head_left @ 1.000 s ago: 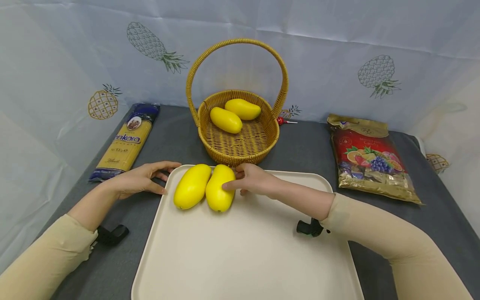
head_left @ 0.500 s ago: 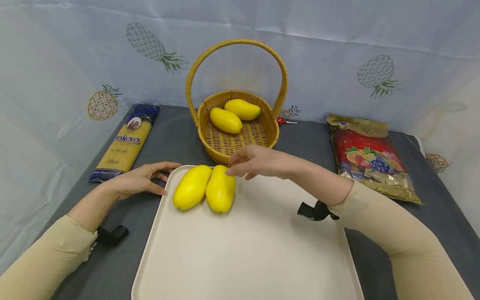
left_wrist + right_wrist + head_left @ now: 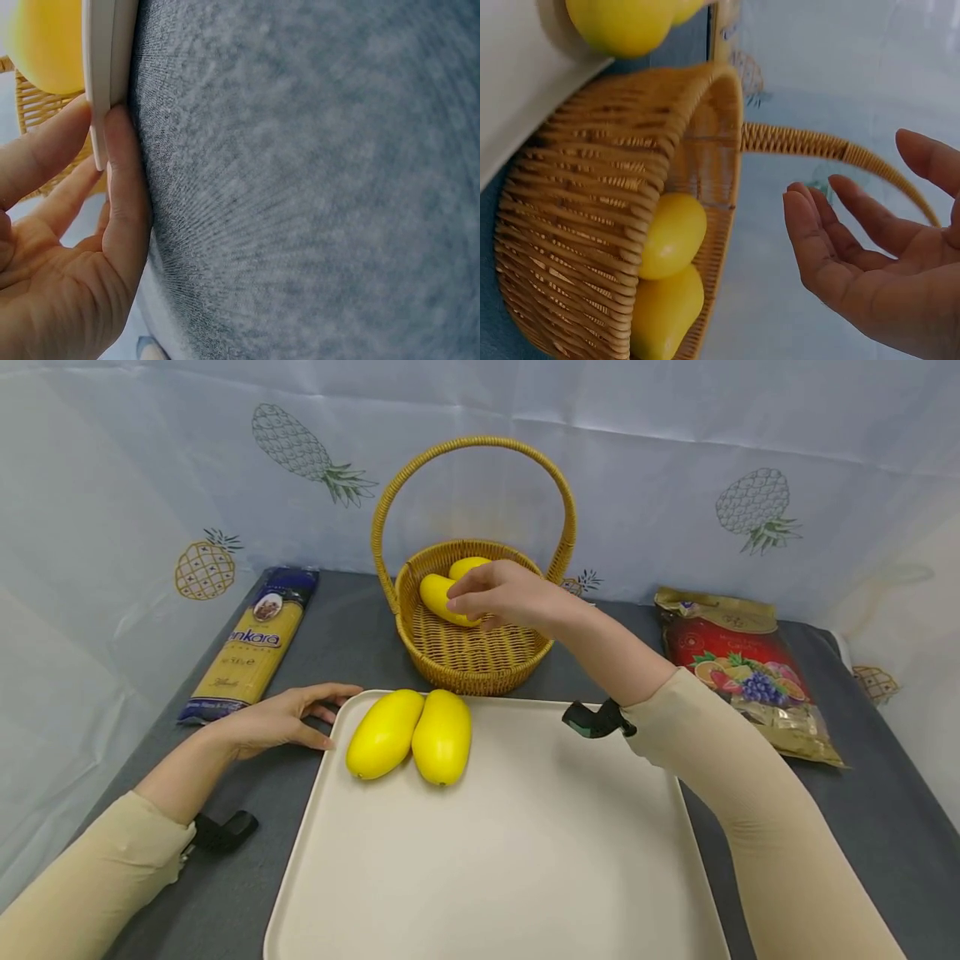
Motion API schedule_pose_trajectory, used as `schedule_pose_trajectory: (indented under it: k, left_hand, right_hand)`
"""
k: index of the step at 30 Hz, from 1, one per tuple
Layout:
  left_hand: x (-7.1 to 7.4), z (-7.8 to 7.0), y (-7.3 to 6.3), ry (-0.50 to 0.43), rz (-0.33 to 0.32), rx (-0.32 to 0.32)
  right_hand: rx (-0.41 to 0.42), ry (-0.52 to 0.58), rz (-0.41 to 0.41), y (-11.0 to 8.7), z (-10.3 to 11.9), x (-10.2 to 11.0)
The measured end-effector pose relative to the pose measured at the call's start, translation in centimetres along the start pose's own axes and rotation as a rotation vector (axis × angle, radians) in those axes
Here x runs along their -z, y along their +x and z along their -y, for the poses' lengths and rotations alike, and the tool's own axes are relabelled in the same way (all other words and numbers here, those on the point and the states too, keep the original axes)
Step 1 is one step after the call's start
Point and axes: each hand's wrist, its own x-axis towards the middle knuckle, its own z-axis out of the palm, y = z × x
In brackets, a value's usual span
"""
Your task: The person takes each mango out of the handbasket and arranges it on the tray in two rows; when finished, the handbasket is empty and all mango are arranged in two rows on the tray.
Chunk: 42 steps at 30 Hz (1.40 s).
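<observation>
Two yellow mangoes, a left one (image 3: 384, 733) and a right one (image 3: 442, 737), lie side by side in the far left corner of a cream tray (image 3: 525, 852). My left hand (image 3: 273, 724) pinches the tray's rim at that corner; the left wrist view has the thumb above the rim and a finger below. Behind the tray stands a wicker basket (image 3: 480, 682) with a tall handle. Inside it are two more mangoes, a nearer one (image 3: 673, 234) and another (image 3: 667, 311) beside it. Over the basket hovers my right hand (image 3: 513, 595), fingers loosely bent, holding nothing and partly hiding both.
A pasta pack (image 3: 251, 647) lies at the left on the grey cloth (image 3: 345, 635). To the right is a red and gold candy bag (image 3: 742, 668), partly behind the right sleeve. A patterned curtain (image 3: 637, 460) hangs close behind the basket.
My right hand has let go of the right mango on the tray, risen, and moved away from me to over the basket. The left hand has stayed at the tray's corner.
</observation>
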Motion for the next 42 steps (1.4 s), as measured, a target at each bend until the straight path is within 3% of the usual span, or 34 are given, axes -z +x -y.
schedule_pose_trajectory:
  k: [15, 24, 29, 34, 42]
  left_hand:
    - [-0.1, -0.1, 0.0, 0.006, -0.010, -0.006]
    - [-0.1, 0.1, 0.1, 0.005, -0.007, -0.014]
    - [0.0, 0.1, 0.1, 0.009, -0.009, -0.016]
    - [0.0, 0.1, 0.1, 0.010, -0.008, -0.016]
    - [0.0, 0.0, 0.1, 0.004, -0.002, -0.015]
  right_hand:
    - [-0.009, -0.013, -0.165, 6.8, -0.4, 3.2]
    - [-0.019, 0.085, -0.192, 10.2, -2.7, 3.5]
    - [-0.028, 0.092, -0.171, 10.8, -3.7, 3.1]
    - [-0.022, 0.023, -0.101, 11.1, -4.1, 2.6]
    - [-0.018, -0.248, 0.034, 11.5, -4.4, 2.4]
